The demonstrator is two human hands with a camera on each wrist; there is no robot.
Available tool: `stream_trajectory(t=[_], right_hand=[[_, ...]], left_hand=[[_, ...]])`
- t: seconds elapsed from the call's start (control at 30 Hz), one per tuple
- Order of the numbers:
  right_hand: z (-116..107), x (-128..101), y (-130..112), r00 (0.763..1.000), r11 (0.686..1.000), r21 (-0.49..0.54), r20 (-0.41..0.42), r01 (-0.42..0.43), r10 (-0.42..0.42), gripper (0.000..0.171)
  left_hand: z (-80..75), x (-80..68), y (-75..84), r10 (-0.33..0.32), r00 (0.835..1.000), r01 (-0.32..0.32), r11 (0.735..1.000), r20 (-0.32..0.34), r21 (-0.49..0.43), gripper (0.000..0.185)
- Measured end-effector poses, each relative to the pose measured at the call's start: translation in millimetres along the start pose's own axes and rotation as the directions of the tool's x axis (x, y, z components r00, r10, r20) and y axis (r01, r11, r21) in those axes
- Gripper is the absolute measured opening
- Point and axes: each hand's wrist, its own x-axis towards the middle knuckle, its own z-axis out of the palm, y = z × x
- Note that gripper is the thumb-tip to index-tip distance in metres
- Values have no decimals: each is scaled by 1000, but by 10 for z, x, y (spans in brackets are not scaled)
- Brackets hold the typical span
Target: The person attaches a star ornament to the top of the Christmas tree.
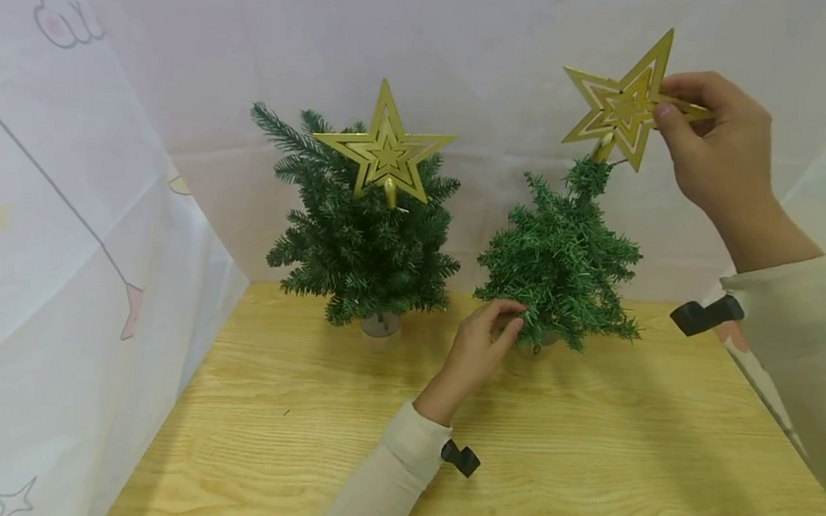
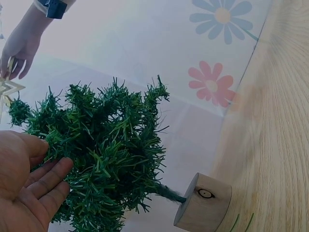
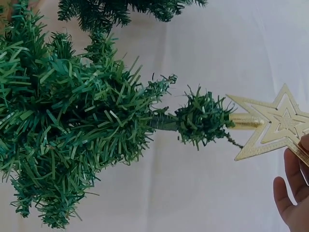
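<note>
Two small artificial green fir trees stand side by side on the pale wooden table (image 1: 585, 478), near its far edge, in front of a white cloth backdrop (image 1: 471, 46).

The right-hand small green fir tree (image 1: 564, 260) sits on a round light-wood base (image 2: 203, 203). Its thin top tip carries a gold openwork five-pointed star (image 1: 621, 105), whose stem slides over the tip; the wrist view shows the stem seated against the tuft at the top. The star leans slightly to one side.

Right hand (image 1: 716, 143): raised at the star, thumb and fingers pinching the star's right-hand point. Fingers curled round the edge; grip is on the star only, not on the tree.

Left hand (image 1: 482, 343): low at the tree's bottom branches on its left side, fingers nearly straight and lying against the needles. In the left wrist view the palm is spread beside the foliage, with nothing clamped in it.

The hands are well apart, one at the top of the tree and one at its foot.

The left-hand small green fir tree (image 1: 360, 238) stands untouched, a second gold openwork star (image 1: 385, 148) on its top, upright. Both arms wear cream sleeves (image 1: 390, 480). A white sheet with a drawn outline (image 1: 63, 225) hangs on the left.
</note>
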Motion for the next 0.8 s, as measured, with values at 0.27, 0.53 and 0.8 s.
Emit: stream_trajectory(t=[0.27, 0.53, 0.8], right_hand=[[-35, 48, 16, 993, 992, 66, 65, -103, 99, 28], [-44, 86, 25, 990, 994, 33, 100, -101, 97, 30], [-91, 120, 41, 976, 991, -33, 170, -129, 132, 32]], left_hand=[[4, 6, -4, -5, 1000, 5, 1000, 1, -8, 27], [5, 0, -10, 3, 1000, -3, 1000, 1, -2, 29], [-7, -10, 2, 1, 1000, -1, 1000, 8, 4, 29]])
